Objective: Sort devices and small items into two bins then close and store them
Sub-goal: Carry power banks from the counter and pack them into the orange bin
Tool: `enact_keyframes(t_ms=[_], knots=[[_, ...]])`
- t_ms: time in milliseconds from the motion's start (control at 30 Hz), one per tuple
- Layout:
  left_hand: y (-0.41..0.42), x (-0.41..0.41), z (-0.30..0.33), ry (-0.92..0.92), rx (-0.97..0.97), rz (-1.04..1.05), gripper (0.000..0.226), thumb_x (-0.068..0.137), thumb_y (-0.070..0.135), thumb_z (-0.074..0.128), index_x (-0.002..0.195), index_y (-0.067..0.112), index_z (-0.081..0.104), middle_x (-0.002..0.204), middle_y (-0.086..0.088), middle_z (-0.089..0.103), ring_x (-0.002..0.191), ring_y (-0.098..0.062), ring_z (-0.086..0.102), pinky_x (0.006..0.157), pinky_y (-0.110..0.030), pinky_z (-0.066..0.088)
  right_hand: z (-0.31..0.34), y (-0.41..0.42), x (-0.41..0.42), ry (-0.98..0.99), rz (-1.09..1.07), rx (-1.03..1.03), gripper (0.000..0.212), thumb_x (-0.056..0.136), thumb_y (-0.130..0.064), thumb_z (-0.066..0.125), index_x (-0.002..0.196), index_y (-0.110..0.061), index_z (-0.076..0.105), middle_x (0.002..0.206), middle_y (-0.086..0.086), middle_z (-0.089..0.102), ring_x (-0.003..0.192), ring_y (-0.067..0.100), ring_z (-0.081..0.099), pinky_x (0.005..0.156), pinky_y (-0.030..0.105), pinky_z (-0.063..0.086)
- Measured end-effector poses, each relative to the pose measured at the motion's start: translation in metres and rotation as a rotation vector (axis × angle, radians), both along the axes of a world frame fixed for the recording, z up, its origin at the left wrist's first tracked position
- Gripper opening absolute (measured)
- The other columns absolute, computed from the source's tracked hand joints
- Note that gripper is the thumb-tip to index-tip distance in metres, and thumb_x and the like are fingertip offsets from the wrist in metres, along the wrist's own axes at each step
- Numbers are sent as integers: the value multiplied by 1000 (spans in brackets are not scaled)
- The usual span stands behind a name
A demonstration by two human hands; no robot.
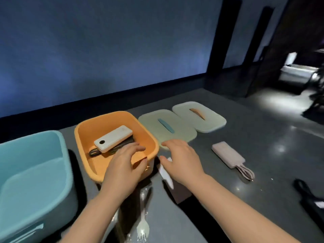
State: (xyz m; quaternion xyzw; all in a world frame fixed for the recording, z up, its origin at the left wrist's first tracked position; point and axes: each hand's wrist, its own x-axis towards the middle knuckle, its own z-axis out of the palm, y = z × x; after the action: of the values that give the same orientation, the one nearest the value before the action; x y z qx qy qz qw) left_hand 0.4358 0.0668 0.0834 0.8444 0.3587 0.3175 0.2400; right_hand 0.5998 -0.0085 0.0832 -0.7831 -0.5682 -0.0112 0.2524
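Note:
An orange bin [87, 132] stands on the dark table and holds a white power bank [113, 140] lying on a dark flat device [122, 143]. My left hand [125, 165] hovers over the bin's near right corner, fingers spread and holding nothing. My right hand [180, 160] is just right of the bin, fingers relaxed, above a white knife-like item [165, 174]. A blue bin [33, 172] sits at the left. Two pale green lids lie behind: one with a blue handle [166, 125], one with an orange handle [198, 114]. A pinkish power bank with cables [228, 156] lies to the right.
A pale plastic fork [142, 223] lies near the front edge between my arms. A dark brown flat piece [180, 192] sits under my right wrist. A black strap-like object [310, 199] is at the far right. A dark wall runs behind the table.

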Motion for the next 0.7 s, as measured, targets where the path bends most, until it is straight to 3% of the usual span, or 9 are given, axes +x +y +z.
enact_keyframes(t_ms=[167,300,400,700], knots=[[-46,32,-7,-7,-11,-300,30,82,24,68,112,28,63,123,13,54,119,-10,48,97,-30,38,-4,-97,9,7,-319,-17,42,90,-37,54,131,-25,51,133,-8,51,126,15,39,97,29,33],[-96,59,-13,-19,-70,-468,30,81,21,69,111,25,64,127,9,56,120,-12,48,100,-27,34,-3,-180,7,-2,-569,-39,43,89,-39,54,131,-26,52,133,-9,52,125,15,40,98,29,34],[-137,81,-10,-25,-90,-574,29,82,21,69,110,24,64,127,8,56,120,-14,49,97,-35,41,-3,-238,3,7,-711,-48,41,88,-38,54,127,-27,54,129,-10,54,122,14,42,98,29,36],[-217,143,-17,-2,-46,-723,29,81,23,68,110,26,64,124,12,56,118,-11,49,94,-23,33,-16,-334,31,40,-891,-26,41,90,-41,53,129,-30,53,130,-14,53,120,9,45,92,26,37]])
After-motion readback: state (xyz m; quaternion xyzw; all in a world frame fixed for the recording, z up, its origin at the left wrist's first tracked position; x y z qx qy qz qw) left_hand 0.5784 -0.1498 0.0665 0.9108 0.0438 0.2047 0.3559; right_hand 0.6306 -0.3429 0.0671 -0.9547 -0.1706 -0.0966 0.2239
